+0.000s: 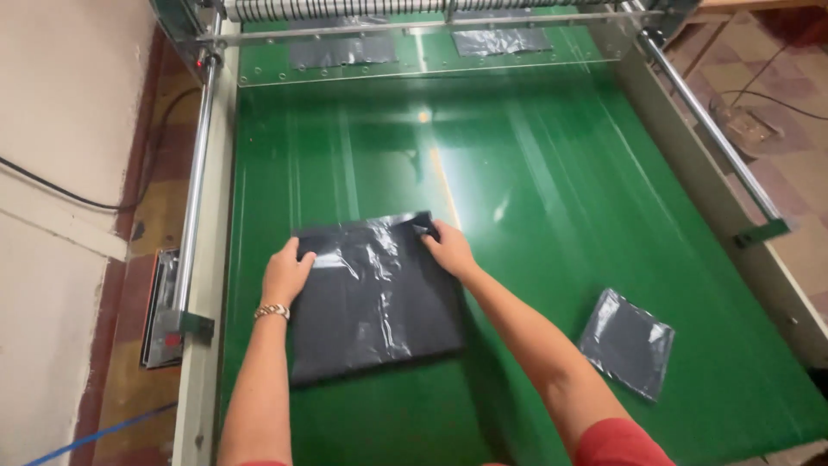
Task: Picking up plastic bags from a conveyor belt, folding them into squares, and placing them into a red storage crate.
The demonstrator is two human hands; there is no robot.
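A stack of dark grey plastic bags lies flat on the green conveyor belt. My left hand presses on the stack's far left corner, a gold bracelet on its wrist. At the far right corner my right hand pinches a folded edge of the top bag. A smaller dark grey plastic bag lies alone on the belt to my right, apart from both hands.
The machine's roller and clear guard span the belt's far end, with two more dark bags under the guard. Metal rails run along the left and right sides. Tiled floor and cables lie beyond.
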